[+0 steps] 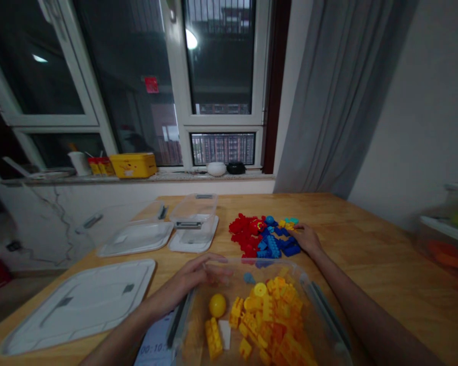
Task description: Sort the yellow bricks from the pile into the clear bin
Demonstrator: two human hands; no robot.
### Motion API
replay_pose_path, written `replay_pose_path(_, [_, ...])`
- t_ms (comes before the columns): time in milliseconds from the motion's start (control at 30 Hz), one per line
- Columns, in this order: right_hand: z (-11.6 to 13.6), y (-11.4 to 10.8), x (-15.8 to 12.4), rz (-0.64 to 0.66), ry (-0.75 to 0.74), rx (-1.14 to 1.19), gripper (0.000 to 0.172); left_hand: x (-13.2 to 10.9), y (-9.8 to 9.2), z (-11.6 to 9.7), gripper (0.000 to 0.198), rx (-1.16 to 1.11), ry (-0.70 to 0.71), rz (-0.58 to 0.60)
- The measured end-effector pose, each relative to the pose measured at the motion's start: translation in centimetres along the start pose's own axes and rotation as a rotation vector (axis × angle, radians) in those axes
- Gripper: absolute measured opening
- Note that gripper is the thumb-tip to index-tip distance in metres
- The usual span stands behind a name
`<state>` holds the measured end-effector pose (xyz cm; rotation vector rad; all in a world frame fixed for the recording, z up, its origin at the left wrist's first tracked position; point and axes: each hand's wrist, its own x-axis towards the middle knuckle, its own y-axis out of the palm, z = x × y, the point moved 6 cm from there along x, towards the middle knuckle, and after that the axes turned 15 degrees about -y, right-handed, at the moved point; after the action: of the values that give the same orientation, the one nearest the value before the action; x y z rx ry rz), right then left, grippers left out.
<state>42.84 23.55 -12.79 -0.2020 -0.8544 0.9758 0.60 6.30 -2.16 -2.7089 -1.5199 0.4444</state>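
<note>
A clear plastic box at the bottom centre holds many yellow bricks, a yellow ball and a light-blue piece. My left hand rests over the box's far left rim, its fingers spread. Beyond the box lies a pile of red pieces beside blue pieces. My right hand reaches to the pile's right edge, its fingertips at a few small yellow pieces; whether they grip one is too small to tell.
A large white lid lies at the left. Behind it are smaller white lids and clear boxes. Part of a lit screen shows beside the box. More containers stand at the far right.
</note>
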Motion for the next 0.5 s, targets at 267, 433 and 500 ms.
replay_pose_path(267, [1.9,-0.8,0.8,-0.067,0.005,0.160,0.028,-0.3,0.4,-0.9,0.033,0.009,0.011,-0.017])
replay_pose_path(433, [7.2,-2.6,2.6,-0.080,-0.058,0.323,0.038,-0.4,0.7,-1.2,0.033,0.014,0.009,-0.011])
replay_pose_path(500, [10.7,-3.7,3.0,-0.057,-0.122,0.387,0.042,-0.3,0.6,-1.0,0.034,-0.003,0.003,-0.004])
